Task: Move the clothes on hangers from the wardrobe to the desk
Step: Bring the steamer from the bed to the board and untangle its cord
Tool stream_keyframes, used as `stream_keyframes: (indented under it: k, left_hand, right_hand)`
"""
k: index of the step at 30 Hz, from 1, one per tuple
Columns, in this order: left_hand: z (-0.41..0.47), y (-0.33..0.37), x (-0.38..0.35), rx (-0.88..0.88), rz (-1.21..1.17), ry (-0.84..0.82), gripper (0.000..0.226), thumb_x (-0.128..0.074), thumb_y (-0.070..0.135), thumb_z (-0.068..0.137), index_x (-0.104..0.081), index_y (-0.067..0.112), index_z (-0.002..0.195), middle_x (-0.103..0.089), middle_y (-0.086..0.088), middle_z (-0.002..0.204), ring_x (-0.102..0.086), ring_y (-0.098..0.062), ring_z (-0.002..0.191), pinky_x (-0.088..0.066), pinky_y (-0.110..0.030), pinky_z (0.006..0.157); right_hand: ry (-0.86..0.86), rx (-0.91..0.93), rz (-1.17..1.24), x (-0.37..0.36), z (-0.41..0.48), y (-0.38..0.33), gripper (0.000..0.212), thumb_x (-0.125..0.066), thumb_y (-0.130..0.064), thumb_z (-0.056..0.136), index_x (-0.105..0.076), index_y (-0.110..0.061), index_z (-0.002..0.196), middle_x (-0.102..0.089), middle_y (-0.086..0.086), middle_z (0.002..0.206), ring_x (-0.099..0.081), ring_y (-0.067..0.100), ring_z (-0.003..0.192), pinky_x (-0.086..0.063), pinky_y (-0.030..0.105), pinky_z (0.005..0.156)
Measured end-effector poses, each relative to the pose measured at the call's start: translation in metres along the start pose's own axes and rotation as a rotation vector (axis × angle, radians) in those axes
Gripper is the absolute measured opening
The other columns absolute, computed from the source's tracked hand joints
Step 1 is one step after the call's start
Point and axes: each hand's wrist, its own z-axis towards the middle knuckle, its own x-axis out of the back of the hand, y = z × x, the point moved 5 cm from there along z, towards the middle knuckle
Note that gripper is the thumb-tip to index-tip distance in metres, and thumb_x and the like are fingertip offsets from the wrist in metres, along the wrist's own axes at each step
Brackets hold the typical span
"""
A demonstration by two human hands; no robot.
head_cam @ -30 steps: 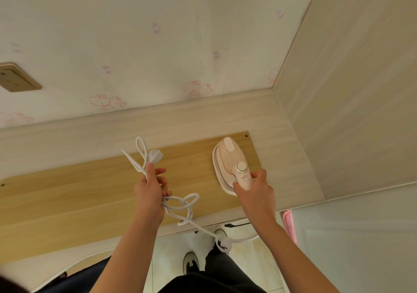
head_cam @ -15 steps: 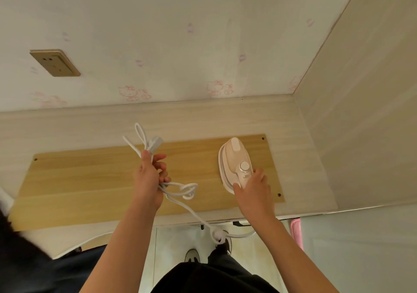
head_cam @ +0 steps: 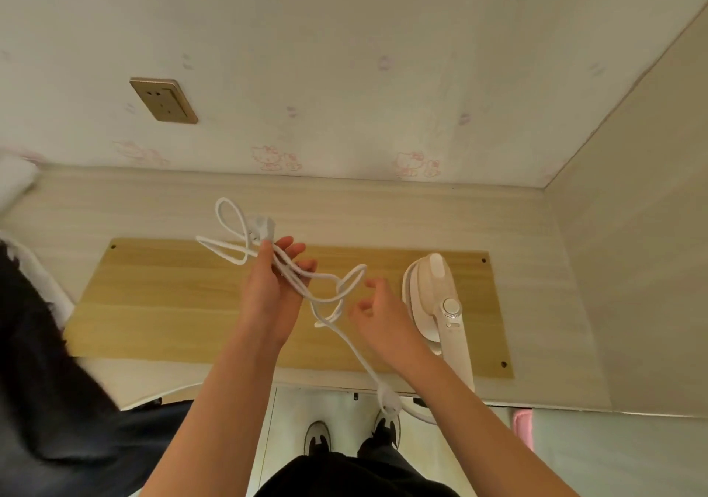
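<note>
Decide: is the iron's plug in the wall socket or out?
Out: the plug sits at the left hand, clear of the empty socket.

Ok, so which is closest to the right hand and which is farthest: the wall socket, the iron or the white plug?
1. The iron is nearest, lying just to the right of the right hand.
2. The white plug comes next, off to the left, just past the left hand.
3. The wall socket is farthest, up on the wall at the far left.
</note>
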Motion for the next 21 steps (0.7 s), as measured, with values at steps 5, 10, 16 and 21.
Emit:
stream_keyframes:
  k: [5, 10, 16, 21]
  left_hand:
    - [0.006, 0.018, 0.008, 0.006, -0.106, -0.094, 0.030, -0.039, 0.030, 0.103, -0.055, 0.005, 0.108, -0.069, -0.009, 0.103, -0.071, -0.022, 0.086, -0.057, -0.035, 0.081]
    - [0.015, 0.038, 0.027, -0.025, 0.096, -0.148, 0.034, -0.039, 0.034, 0.102, -0.051, 0.007, 0.119, -0.069, -0.015, 0.112, -0.070, -0.030, 0.092, -0.059, -0.035, 0.074]
    - [0.042, 0.069, 0.070, 0.028, 0.142, -0.125, 0.022, -0.045, 0.030, 0.100, -0.054, 0.016, 0.115, -0.070, -0.008, 0.088, -0.065, -0.021, 0.072, -0.056, -0.032, 0.071]
    - [0.056, 0.082, 0.089, 0.075, 0.520, -0.232, 0.020, -0.058, 0.025, 0.094, -0.059, 0.012, 0.110, -0.067, -0.008, 0.084, -0.062, -0.020, 0.068, -0.055, -0.033, 0.069]
  right_hand:
    - [-0.186, -0.040, 0.062, -0.045, 0.009, -0.008, 0.059, -0.056, -0.044, 0.089, -0.033, -0.019, 0.137, -0.065, 0.000, 0.105, -0.060, 0.008, 0.088, -0.048, 0.021, 0.068]
    - [-0.172, 0.034, 0.083, -0.071, 0.014, -0.021, 0.025, -0.057, -0.043, 0.089, -0.057, -0.019, 0.095, -0.058, -0.006, 0.073, -0.052, 0.007, 0.061, -0.044, 0.021, 0.059]
    - [0.144, 0.038, 0.048, -0.067, 0.015, -0.015, 0.037, -0.053, -0.043, 0.093, -0.057, -0.018, 0.066, -0.040, -0.011, 0.051, -0.034, 0.001, 0.042, -0.029, 0.013, 0.043]
    - [0.325, -0.017, 0.100, -0.066, 0.010, -0.013, 0.047, -0.043, -0.045, 0.097, -0.061, -0.013, 0.067, -0.038, -0.007, 0.052, -0.034, 0.003, 0.044, -0.028, 0.014, 0.045]
